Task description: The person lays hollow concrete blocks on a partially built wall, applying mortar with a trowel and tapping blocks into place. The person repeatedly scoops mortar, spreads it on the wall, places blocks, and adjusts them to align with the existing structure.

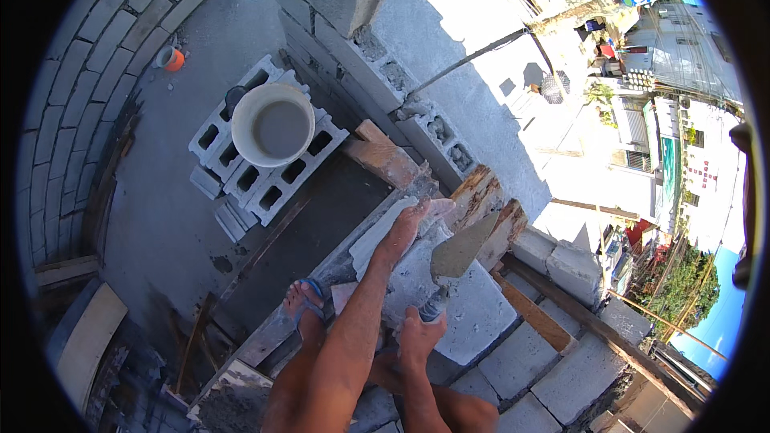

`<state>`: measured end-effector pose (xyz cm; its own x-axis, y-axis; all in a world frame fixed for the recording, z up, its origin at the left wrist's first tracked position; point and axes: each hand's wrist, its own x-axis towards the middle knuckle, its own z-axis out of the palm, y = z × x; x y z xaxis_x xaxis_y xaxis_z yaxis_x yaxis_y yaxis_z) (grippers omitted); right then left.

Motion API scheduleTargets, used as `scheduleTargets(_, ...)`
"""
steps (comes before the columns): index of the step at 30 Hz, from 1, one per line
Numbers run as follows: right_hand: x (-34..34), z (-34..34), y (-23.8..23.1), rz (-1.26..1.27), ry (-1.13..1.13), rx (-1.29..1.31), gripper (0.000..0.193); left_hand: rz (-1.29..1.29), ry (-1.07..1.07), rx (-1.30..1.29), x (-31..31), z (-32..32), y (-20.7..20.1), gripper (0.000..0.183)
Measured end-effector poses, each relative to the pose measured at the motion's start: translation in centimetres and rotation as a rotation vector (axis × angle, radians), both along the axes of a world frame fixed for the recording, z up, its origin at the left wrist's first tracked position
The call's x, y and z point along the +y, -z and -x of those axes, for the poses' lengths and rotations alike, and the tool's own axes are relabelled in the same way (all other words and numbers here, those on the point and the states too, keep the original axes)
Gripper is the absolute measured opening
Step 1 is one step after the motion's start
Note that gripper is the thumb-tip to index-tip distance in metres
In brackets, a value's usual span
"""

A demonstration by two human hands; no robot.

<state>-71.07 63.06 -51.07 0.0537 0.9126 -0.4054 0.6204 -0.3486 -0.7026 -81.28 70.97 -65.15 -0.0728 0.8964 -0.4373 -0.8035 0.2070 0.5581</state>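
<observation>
The trowel juts forward from the right hand's curled fingers.

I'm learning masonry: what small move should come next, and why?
Probably lower the trowel toward the block: the right hand grips it, its blade overlaps the block in this view, and the left hand is off to the blade's left.
</observation>
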Motion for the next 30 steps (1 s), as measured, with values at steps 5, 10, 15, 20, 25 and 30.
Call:
scheduleTargets(5, -1.4, -2.2, -2.7, -0.105, 0.334, 0.257, 0.016, -0.005, 0.037, 0.258, 0.2, 0.5, -0.5, 0.041)
scheduleTargets(10, -0.3, -5.8, -6.4, -0.041, 0.295, 0.388, 0.015, 0.289, -0.369, -0.349, -0.1, 0.2, 1.5, 0.023)
scheduleTargets(15, -0.9, -12.7, -16.2, 0.266, -0.039, -0.047, 0.057, 0.871, -0.483, 0.104, -3.5, 0.7, 1.2, 0.023)
scheduleTargets(20, -7.1, -25.3, -32.8, -0.071, 0.11, -0.176, 0.015, 0.619, -0.217, -0.125, -12.0, 3.3, -4.9, 0.037)
scheduleTargets(25, -14.1, -35.7, -42.1, 0.2, 0.131, -0.327, 0.043, 0.708, 0.399, 0.233, -23.5, 3.7, -19.4, 0.059)
scheduleTargets(30, -22.7, -39.6, -47.5, 0.387, 0.188, -0.283, 0.044, 0.511, 0.78, 0.351, -31.4, 1.8, -41.6, 0.041)
